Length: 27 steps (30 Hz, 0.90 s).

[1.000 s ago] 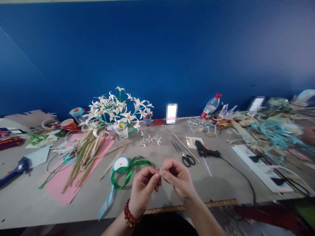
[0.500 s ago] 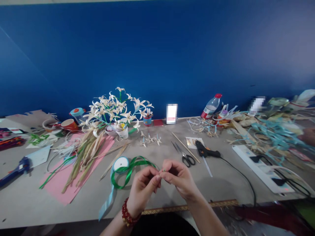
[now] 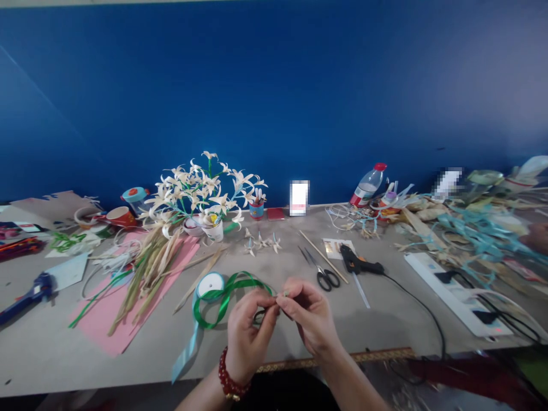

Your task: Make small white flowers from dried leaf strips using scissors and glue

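My left hand (image 3: 252, 328), with a red beaded bracelet at the wrist, is closed in a pinch. A small dark loop shows between its thumb and fingers. Touching it at the fingertips, my right hand (image 3: 312, 317) is closed too, with a tiny pale-green bit (image 3: 286, 293) showing at its fingers. What the two hands grip is mostly hidden. Green ribbon (image 3: 222, 308) curls from beside a ribbon spool (image 3: 210, 284) and passes behind my left hand; whether it is held I cannot tell. Beyond my hands lie several small white flowers (image 3: 261, 242) and black-handled scissors (image 3: 327, 279).
White artificial flowers (image 3: 205, 188) stand in pots by the blue wall. Dried strips (image 3: 141, 285) lie on pink paper (image 3: 96, 319) at left. On the right are a glue gun (image 3: 362, 264), a power strip (image 3: 454, 294), a bottle (image 3: 368, 185) and tangled blue strands (image 3: 475, 234).
My left hand has turned slightly and its thumb has spread from the fingers, baring the dark loop. My right hand has shifted a little, its fingers still pinched. The table things stay put.
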Tool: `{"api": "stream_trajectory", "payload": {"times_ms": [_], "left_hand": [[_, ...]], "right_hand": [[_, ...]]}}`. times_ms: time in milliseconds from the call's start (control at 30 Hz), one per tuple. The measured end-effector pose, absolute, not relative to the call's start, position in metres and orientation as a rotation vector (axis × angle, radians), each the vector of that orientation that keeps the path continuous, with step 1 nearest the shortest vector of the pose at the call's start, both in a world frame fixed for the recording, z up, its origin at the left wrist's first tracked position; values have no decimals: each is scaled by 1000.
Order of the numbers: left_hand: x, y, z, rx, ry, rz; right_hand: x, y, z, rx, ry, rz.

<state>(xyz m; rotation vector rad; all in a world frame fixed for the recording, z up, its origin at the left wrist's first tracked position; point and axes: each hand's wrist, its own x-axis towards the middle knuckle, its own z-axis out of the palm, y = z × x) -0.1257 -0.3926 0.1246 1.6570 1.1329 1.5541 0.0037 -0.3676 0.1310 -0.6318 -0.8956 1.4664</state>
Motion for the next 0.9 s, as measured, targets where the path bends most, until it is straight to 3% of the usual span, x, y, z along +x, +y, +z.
{"api": "stream_trajectory", "payload": {"times_ms": [500, 900], "left_hand": [[-130, -390, 121, 1055, 716, 1266], [-127, -387, 124, 1078, 769, 1311]], "right_hand": [[15, -355, 145, -410, -1051, 1817], [7, -360, 141, -494, -931, 1673]]}}
